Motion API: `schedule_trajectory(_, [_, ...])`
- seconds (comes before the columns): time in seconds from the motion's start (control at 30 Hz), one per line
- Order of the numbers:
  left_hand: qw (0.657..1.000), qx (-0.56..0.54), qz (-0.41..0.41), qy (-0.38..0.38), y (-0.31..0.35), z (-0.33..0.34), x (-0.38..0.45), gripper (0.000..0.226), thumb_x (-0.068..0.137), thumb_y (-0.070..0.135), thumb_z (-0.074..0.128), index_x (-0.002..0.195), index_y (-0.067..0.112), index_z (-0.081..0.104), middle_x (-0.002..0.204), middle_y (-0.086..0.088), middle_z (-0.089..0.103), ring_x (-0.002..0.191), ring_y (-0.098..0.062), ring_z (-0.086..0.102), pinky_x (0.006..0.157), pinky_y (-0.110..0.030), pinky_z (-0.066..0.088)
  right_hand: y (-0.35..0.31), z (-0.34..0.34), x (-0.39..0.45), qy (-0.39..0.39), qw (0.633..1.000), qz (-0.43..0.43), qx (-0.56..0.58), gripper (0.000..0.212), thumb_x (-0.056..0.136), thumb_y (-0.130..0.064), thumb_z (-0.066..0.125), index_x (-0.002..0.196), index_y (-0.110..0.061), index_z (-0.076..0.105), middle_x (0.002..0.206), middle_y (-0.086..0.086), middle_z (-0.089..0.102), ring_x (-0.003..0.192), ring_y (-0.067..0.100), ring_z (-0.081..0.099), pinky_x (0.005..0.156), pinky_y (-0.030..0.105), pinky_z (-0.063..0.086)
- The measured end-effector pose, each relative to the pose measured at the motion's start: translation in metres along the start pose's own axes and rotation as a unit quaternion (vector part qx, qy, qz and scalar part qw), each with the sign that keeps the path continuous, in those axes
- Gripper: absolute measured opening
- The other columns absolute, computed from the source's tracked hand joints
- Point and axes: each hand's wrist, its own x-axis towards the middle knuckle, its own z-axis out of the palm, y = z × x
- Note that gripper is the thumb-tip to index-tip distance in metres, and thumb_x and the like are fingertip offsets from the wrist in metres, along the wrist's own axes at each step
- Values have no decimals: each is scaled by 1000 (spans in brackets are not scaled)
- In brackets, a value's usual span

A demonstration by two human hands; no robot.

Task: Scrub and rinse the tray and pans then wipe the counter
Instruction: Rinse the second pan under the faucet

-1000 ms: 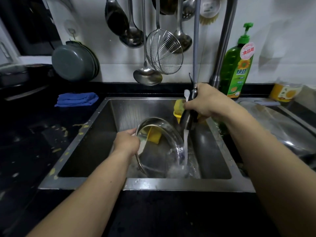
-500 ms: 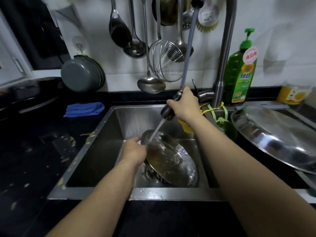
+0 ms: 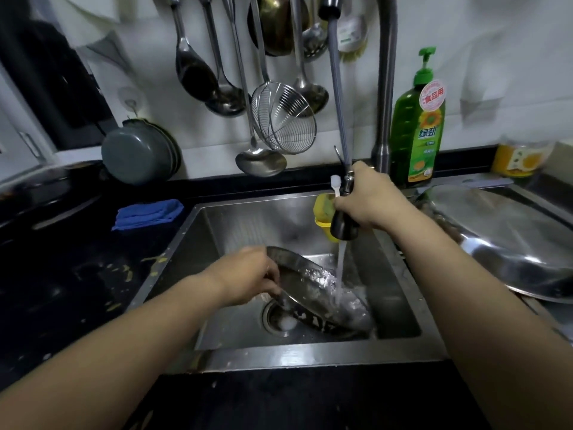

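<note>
A round steel pan [image 3: 313, 290] lies tilted in the steel sink [image 3: 310, 355], partly over the drain [image 3: 280, 319]. My left hand [image 3: 248, 274] grips its left rim. My right hand [image 3: 369, 197] holds the pull-out spray head [image 3: 342, 223] above the pan's right side, and a stream of water falls from it onto the pan. A large steel tray [image 3: 511, 240] leans on the counter right of the sink. The black counter [image 3: 62, 274] on the left carries yellowish food bits.
A blue cloth [image 3: 147, 212] lies folded at the sink's back left. A green dish soap bottle [image 3: 417, 128] stands by the faucet pipe [image 3: 386, 88]. A yellow sponge holder [image 3: 322, 212] hangs inside the sink. Ladles and a wire skimmer [image 3: 283, 119] hang on the wall.
My right hand has swung the spray head to the right and turned it downward. The pan has tipped flatter, and the water now lands on its right part.
</note>
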Motion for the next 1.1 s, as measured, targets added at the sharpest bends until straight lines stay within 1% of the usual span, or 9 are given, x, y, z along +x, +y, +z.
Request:
schedule_trajectory(0.1, [995, -33, 76, 62, -8, -16, 1, 15, 90, 48, 72, 93, 36, 80, 97, 8, 50, 97, -10, 47, 86, -28, 42, 2, 2, 1, 30, 999, -2, -11, 39, 87, -33, 71, 101, -19, 37, 108, 17, 57, 100, 40, 58, 79, 38, 46])
schedule_trajectory(0.2, [963, -257, -25, 72, -13, -35, -3, 17, 92, 35, 73, 78, 28, 81, 85, 8, 67, 80, 0, 62, 80, -25, 46, 6, 4, 0, 54, 998, 3, -13, 38, 92, -31, 68, 102, -18, 34, 98, 14, 49, 95, 39, 55, 74, 38, 42])
schedule_trajectory(0.33, [843, -483, -202, 123, -25, -46, -18, 34, 101, 33, 64, 82, 7, 77, 85, -24, 74, 73, -31, 69, 81, -53, 59, 7, 11, 7, 66, 998, 3, 13, 37, 91, -31, 68, 103, -17, 36, 111, 22, 59, 104, 45, 57, 76, 39, 41])
schedule_trajectory(0.43, [753, -605, -236, 103, -30, -51, -27, 28, 104, 19, 57, 86, 5, 73, 90, -20, 76, 81, -31, 72, 82, -47, 57, -8, 18, 21, 51, 996, 8, 75, 37, 89, -28, 72, 110, -16, 43, 120, 20, 60, 111, 41, 56, 84, 36, 42])
schedule_trajectory(0.53, [707, -663, -235, 73, -32, -48, -26, 20, 104, 8, 51, 94, 5, 68, 95, -18, 73, 86, -29, 69, 83, -46, 55, -30, 28, 34, 23, 989, 8, 144, 43, 87, -25, 75, 119, -12, 50, 119, 15, 62, 110, 34, 58, 87, 33, 45])
schedule_trajectory(0.7, [665, -703, -246, 62, -29, -32, -8, 23, 101, -6, 42, 94, 4, 61, 92, -16, 63, 78, -27, 62, 75, -43, 53, -62, 45, 51, -29, 968, 6, 247, 35, 75, -22, 86, 90, -27, 55, 100, 4, 67, 97, 29, 67, 81, 49, 61])
schedule_trajectory(0.8, [638, -723, -258, 68, -25, -25, 4, 34, 98, -14, 34, 91, 6, 61, 87, -15, 60, 73, -24, 58, 70, -39, 52, -77, 49, 50, -67, 954, -9, 292, 35, 75, -12, 86, 96, -19, 59, 100, 7, 68, 91, 27, 70, 67, 44, 64])
schedule_trajectory(0.97, [598, -748, -259, 128, -21, -21, 20, 55, 93, -20, 35, 128, 15, 61, 109, -21, 67, 93, -31, 62, 85, -47, 55, -84, 51, 40, -117, 948, -41, 293, 33, 79, -10, 84, 99, -15, 58, 97, 8, 68, 87, 25, 72, 67, 43, 64])
schedule_trajectory(1.1, [605, -745, -252, 127, -21, -21, 32, 55, 90, -18, 37, 132, 6, 65, 127, -29, 66, 104, -37, 66, 69, -40, 61, -75, 40, 30, -164, 949, -51, 266, 36, 80, -8, 82, 107, -9, 59, 94, 12, 70, 82, 26, 75, 69, 48, 64])
